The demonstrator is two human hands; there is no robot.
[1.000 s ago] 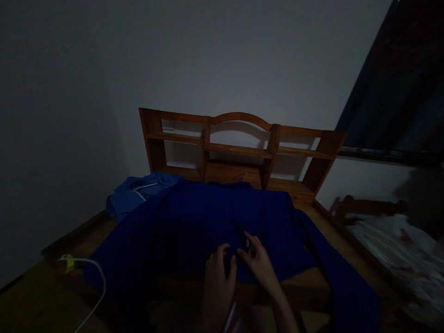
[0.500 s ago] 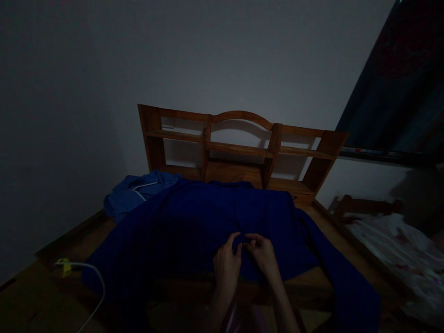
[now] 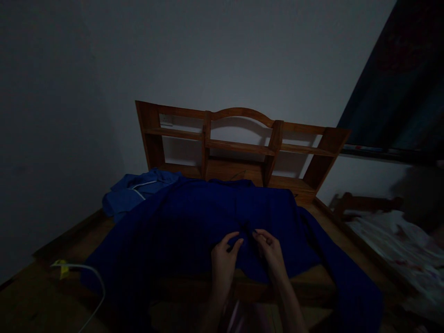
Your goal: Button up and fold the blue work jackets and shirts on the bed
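A dark blue long-sleeved shirt [image 3: 201, 217] lies spread over a wooden desk [image 3: 312, 280], with its sleeves hanging over the near edge on both sides. My left hand [image 3: 222, 261] is at the middle of the shirt's front, thumb and forefinger curved towards each other at the cloth's edge. Just to the right, my right hand [image 3: 272, 252] pinches the shirt between thumb and fingers. A dark fold or gap in the fabric runs between the two hands. Dim light hides buttons and other fine details.
A wooden shelf unit [image 3: 239, 147] stands at the desk's back against the wall. Lighter blue clothing with white piping [image 3: 128, 194] is heaped at left. A white cable [image 3: 99, 277] with a yellow tag loops at front left. White bedding [image 3: 398, 240] lies at right.
My right hand has moved slightly right, away from the left, drawing cloth with it. The gap between my hands is wider, and a dark fold shows there.
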